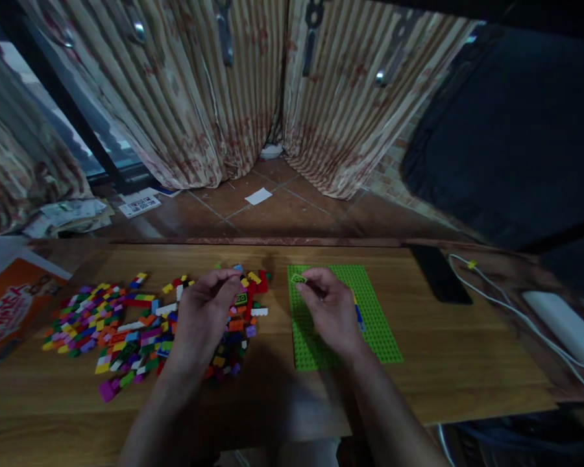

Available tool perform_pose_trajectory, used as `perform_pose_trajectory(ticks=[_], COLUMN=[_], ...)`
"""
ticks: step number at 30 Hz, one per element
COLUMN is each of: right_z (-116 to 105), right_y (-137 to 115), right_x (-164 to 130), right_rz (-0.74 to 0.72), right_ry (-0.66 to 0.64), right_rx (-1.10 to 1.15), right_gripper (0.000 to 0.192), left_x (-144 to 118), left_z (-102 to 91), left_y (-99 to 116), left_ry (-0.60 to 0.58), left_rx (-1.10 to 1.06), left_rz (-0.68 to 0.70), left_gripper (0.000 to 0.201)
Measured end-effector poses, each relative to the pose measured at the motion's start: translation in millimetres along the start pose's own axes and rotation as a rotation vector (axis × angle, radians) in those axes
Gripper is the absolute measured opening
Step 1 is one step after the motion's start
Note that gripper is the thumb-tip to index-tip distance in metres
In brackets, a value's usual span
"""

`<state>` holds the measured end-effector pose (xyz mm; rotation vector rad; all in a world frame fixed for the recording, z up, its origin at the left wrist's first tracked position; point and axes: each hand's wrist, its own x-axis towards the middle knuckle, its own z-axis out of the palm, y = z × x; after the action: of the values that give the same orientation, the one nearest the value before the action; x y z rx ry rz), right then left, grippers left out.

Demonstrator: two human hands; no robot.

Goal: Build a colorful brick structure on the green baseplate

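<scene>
My right hand (335, 312) is over the green baseplate (377, 337), its thumb and fingertips closed on a small light green toy brick (298, 279). Blue bricks (359, 316) show on the plate just right of that hand, partly covered by it. My left hand (203, 318) hovers over the right part of the loose brick pile (148, 334), thumb and forefinger pinched together. Whether anything sits in that pinch is too dark and small to tell. Below its fingertips lie a lime green brick (241, 299) and a long red brick (249, 303).
Loose bricks of many colours (90, 318) spread over the left of the wooden table (448, 363). An orange and white bag (14, 305) lies at the far left. On the right are a black phone (440, 275), a white cable (516, 314) and a white power strip (562, 327).
</scene>
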<state>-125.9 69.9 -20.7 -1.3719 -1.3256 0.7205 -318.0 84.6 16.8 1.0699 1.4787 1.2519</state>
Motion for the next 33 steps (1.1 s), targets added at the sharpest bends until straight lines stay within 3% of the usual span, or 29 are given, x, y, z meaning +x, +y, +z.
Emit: perform_pose_trajectory(ticks=[3,6,11,15,20,26,33], right_z=[-27,-55,-87,-90,-88,-94,-102], right_y=[10,19,29,35,34,30,35], right_x=[8,11,7,3,-3,-9,-5], right_rz=[0.070,0.137,-0.014,-0.132,-0.169,-0.130,-0.043], right_ry=[0.128,0.162,0.089,0.021,-0.035,-0.166,-0.164], right_rx=[0.066,-0.099,-0.497,-0.603,-0.614,-0.523,-0.548], right_gripper=[0.013,0.016,0.026,0.023,0.024,0.018,0.032], left_x=[-1,0,0,-1,0,1,1], left_z=[4.2,8.6,15.5,19.5,22.0,22.4,23.7], left_y=[-1,-1,-1,-3,-9,-10,-9], left_ry=[-0.021,-0.037,-0.059,-0.099,-0.112,-0.116,-0.103], left_rx=[0.033,0.049,0.115,0.185,0.204,0.248,0.266], left_rz=[-0.008,-0.004,0.027,0.039,0.060,0.076,0.080], left_gripper=[0.017,0.017,0.019,0.025,0.026,0.022,0.022])
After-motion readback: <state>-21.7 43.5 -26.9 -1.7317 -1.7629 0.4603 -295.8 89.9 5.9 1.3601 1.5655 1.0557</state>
